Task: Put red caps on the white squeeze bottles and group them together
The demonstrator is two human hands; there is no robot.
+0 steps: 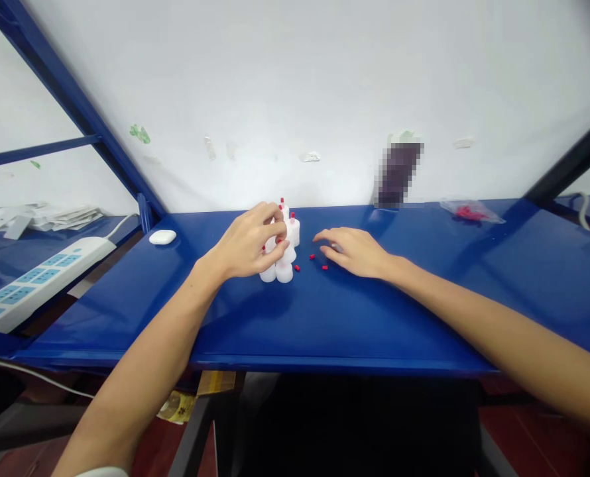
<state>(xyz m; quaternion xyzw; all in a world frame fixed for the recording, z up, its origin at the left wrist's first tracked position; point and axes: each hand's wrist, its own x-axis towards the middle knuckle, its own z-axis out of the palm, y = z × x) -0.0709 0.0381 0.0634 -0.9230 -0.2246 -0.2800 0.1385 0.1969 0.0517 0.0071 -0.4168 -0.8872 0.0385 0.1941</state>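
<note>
Covering part of a tight group of small white bottles (284, 271), the left hand (255, 242) is coming in from the left side, its fingers curling and its thumb lying close to the fingertips. The gap there is looking narrow, but one cannot tell whether the hand is gripping a bottle or a cap or only touching one. The bottles are standing upright on the blue table (364, 318), with some showing at the near side below the thumb and others at the far side beyond the fingers. Red caps (293, 216) are topping the far ones; the tops of several others are hiding behind the hand.

To the right of the bottles, and apart from them, the right hand (357, 252) is hovering or resting low over the table; which of the two is not showing clearly. Its thumb and fingers are pointing left toward the bottles and standing a little apart, with nothing visible between the tips. Three loose red caps (325, 267) are lying between the bottles and this hand: one is sitting just right of the near bottles, while two are lying near the right thumb. Farther right, toward the wall (275, 79), a clear bag (494, 217) is holding red pieces (470, 212).
</note>
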